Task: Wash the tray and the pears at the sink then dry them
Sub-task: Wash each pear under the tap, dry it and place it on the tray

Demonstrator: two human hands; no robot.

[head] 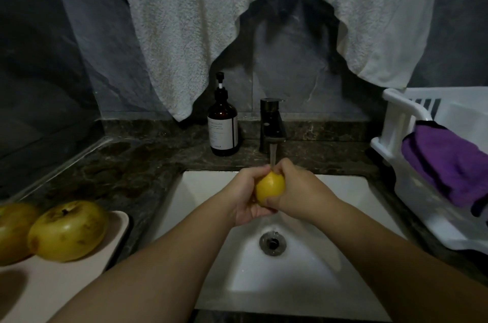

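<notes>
A yellow pear (270,186) is held over the white sink (343,206), right under the water running from the dark faucet (272,124). My left hand (247,197) cups it from below and the left, fingers curled round it. My right hand (297,188) grips it from the right and top. Two more yellow-green pears (67,230) (13,230) lie on the pale tray (116,238) on the counter at the lower left.
A brown pump soap bottle (223,124) stands left of the faucet. A white dish rack (406,137) holding a purple cloth (449,164) sits on the right. A white towel (184,19) hangs over the back wall. The drain (272,243) is below my hands.
</notes>
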